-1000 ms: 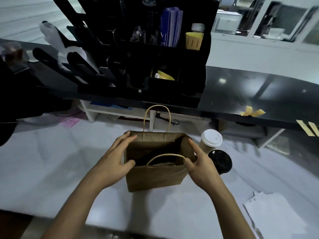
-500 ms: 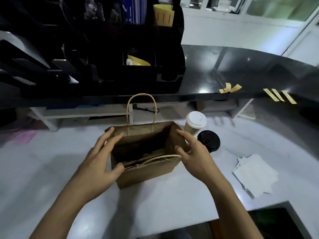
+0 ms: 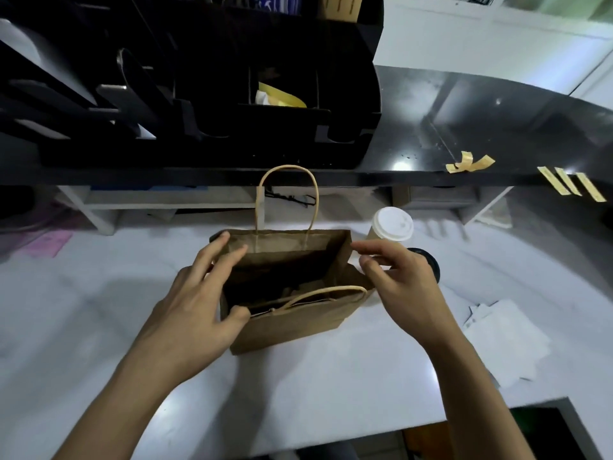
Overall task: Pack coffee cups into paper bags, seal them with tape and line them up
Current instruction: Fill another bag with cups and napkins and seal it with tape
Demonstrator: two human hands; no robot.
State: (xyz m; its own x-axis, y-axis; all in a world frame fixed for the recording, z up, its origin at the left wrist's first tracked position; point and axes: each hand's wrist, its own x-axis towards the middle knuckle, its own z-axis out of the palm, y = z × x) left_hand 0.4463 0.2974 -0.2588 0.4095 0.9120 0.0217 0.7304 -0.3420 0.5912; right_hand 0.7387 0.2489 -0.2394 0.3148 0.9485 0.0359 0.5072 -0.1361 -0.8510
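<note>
Off comes the right hand point(image 3: 403, 280) from the bag's right wall, where it was pressing half a second ago; from the head camera it now sits just beside that wall with thumb and forefinger loosely curled and nothing between them, so its grip is slack and empty. Beyond it stands the white-lidded coffee cup point(image 3: 391, 225), upright on the pale counter point(image 3: 99, 310), just right of the bag's far corner, and a black-lidded cup point(image 3: 429, 262) peeks out behind the knuckles, mostly hidden. Over on the left, the left hand point(image 3: 195, 303) has kept its post: fingers spread along the left wall of the paper bag point(image 3: 292, 323), thumb hooked at the near rim, bracing it open. The bag stands upright, mouth wide, far handle up, near handle flopped over the near edge; its dark inside shows only what may be a folded insert, hard to tell. Strips of yellow tape point(image 3: 469, 162) wait on the black shelf edge far right, with more strips point(image 3: 570, 184) further along, and white papers point(image 3: 504, 340) lie near right. My read: the bag is ready, and that freed hand looks poised for the nearest cup.
</note>
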